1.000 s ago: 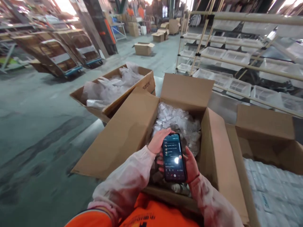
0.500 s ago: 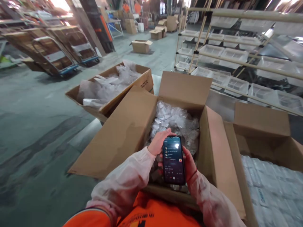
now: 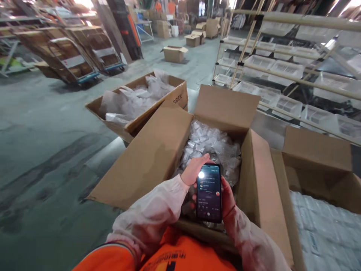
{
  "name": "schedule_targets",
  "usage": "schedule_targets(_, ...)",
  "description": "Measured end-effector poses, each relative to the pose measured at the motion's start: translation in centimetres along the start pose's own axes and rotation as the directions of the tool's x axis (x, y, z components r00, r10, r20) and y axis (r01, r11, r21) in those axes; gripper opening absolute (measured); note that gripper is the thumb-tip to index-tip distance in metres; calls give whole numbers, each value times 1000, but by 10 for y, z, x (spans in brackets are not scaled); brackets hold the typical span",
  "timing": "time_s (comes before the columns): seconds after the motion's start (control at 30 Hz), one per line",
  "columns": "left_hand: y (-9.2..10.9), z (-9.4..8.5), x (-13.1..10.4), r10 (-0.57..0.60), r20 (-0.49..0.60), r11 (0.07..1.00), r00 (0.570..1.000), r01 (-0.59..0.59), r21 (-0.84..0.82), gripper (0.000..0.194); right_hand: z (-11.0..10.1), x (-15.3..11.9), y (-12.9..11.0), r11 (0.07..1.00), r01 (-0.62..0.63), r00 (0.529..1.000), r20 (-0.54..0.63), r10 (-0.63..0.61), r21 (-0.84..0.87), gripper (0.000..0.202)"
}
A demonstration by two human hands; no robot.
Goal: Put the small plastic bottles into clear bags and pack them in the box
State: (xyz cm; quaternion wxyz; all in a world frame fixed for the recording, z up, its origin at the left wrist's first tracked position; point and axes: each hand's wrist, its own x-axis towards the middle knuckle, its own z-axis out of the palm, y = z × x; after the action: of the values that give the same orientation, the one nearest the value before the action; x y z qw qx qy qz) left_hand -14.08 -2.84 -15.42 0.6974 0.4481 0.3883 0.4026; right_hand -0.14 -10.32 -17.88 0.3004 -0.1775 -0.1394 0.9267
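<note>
A dark smartphone (image 3: 209,192) with a lit screen is held upright over an open cardboard box (image 3: 143,162). My right hand (image 3: 228,195) grips its right edge, fingers wrapped behind it. At the phone's upper left edge is my left hand (image 3: 194,170), closed against it with the thumb near the top; part of its fingers is hidden behind the phone. Below the phone, the box holds clear plastic-wrapped pieces (image 3: 210,139).
A second box (image 3: 176,98) with plastic bags stands at the back left. On the right, another box (image 3: 316,146) holds clear packs. Behind are a rack of white trays (image 3: 284,69), loaded trolleys (image 3: 70,60) and a small open box (image 3: 173,55) on the floor.
The whole view has shifted, so the boxes and rack sit slightly further right. Both hands still hold the phone, and the bright reflection on its screen has moved left.
</note>
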Motion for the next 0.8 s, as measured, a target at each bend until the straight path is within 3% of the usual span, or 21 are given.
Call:
schedule_targets(0.5,6,3,-3,16,3,1000,1000,-16,23,60,1,1,1,1000,-4,1000,-26,4,22,78)
schedule_targets(0.8,11,6,-6,-26,-18,1000,999,26,6,31,0,1,0,1000,4,999,-44,-4,8,76)
